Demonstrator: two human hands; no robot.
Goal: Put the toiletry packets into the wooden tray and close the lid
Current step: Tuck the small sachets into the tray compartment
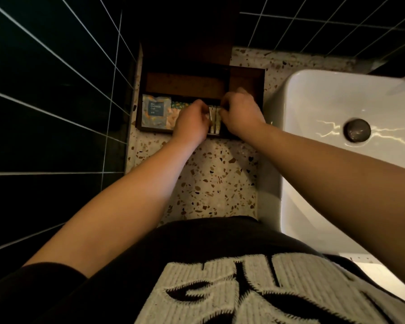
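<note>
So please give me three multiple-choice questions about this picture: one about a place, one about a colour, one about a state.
1. Where does the shower cap packet lie in the wooden tray?
A. left end
B. right end
C. outside, on the counter

2. What colour is the sink?
A. black
B. white
C. green

3. How is the tray's lid now?
A. shut
B. open
C. half over the packets

Answers:
1 A: it fills the tray's left end, left of the left hand.
2 B: the basin is white beside the speckled counter.
3 B: the inside shows, and both hands, the right hand too, reach in at the small tubes.
</note>
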